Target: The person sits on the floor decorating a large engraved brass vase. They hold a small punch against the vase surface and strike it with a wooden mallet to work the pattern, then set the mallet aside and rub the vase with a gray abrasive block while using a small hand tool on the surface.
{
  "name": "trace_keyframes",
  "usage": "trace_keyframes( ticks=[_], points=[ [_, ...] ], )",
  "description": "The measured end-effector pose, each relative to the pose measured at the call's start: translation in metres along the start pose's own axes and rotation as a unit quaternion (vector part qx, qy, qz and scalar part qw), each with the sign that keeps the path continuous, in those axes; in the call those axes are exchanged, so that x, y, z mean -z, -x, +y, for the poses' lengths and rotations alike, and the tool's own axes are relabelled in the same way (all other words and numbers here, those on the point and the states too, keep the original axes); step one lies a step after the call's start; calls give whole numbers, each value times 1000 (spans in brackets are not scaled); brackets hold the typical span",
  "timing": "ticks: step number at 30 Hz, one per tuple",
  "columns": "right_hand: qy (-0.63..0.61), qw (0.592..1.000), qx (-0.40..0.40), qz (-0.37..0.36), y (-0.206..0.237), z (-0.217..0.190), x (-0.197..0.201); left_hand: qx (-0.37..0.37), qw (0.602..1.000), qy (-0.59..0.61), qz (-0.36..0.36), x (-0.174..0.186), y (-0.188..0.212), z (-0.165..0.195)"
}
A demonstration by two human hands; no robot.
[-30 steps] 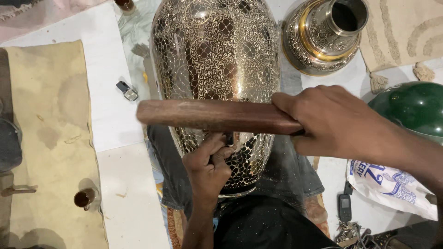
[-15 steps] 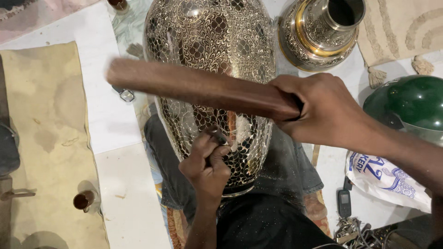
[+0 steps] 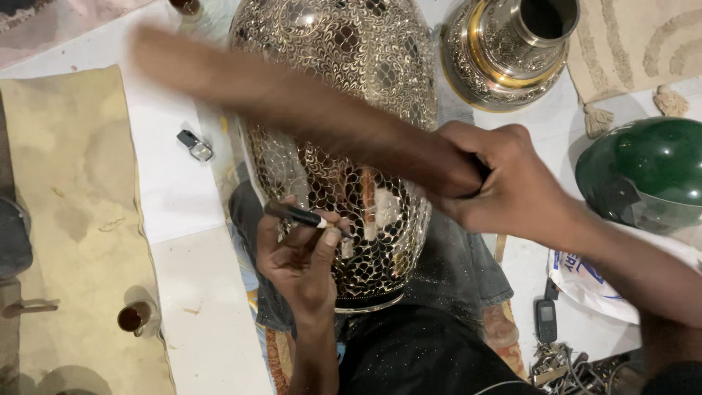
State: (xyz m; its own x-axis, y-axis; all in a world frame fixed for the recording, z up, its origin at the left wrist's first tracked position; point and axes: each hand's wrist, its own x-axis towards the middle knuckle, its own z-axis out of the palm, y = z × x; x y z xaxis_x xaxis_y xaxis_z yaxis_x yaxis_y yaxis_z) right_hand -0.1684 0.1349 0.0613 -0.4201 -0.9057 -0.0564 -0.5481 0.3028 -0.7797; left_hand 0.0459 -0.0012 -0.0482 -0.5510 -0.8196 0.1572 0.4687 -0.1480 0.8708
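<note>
The right hand [image 3: 512, 183] is wrapped tight around one end of a long wooden stick [image 3: 307, 110], fingers curled fully closed on it. The stick is dark brown and smooth, and it slants up to the far left across the big vase [image 3: 344, 95], blurred along most of its length. The left hand [image 3: 300, 263] pinches a thin dark chisel [image 3: 296, 214] between thumb and fingertips, with its pale tip laid against the near part of the vase wall.

The vase lies on its side in the person's lap, its mouth toward the body. It is shiny metal, egg-shaped, covered all over with a fine engraved net of scrolls and small cells.

Beyond it to the far right stands one smaller metal vase [image 3: 504, 51], silver with gold bands and an open dark neck. At the right sits one glossy green helmet [image 3: 643, 175], rounded and smooth. Near it, lower down, lie a white plastic bag [image 3: 585, 278] and a small dark phone [image 3: 546, 320]. To the left, a tan cloth [image 3: 73, 219] is spread on the white floor [image 3: 190, 292], with one small glass [image 3: 134, 318] of dark liquid on it and a little glass bottle [image 3: 194, 145] farther off.
</note>
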Motion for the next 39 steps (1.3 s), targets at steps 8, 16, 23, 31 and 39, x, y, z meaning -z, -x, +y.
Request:
trace_keyframes(
  ticks=[8, 16, 23, 31, 39],
  points=[
    [-250, 955, -139, 78, 48, 63, -60, 77, 991, -86, 71, -25, -5, 6],
    [-49, 989, -112, 83, 62, 40, -40, -7, 979, -200, 39, -40, 0, 10],
    [50, 997, -55, -12, 24, -3, 3, -72, 965, -245, 57, -44, 5, -2],
    [286, 943, -11, -169, -25, -44, 26, -65, 958, -274, 58, -38, 12, -4],
    [190, 956, 44, -217, -45, -88, 50, -43, 946, -311, 75, -34, 15, -8]
  ],
)
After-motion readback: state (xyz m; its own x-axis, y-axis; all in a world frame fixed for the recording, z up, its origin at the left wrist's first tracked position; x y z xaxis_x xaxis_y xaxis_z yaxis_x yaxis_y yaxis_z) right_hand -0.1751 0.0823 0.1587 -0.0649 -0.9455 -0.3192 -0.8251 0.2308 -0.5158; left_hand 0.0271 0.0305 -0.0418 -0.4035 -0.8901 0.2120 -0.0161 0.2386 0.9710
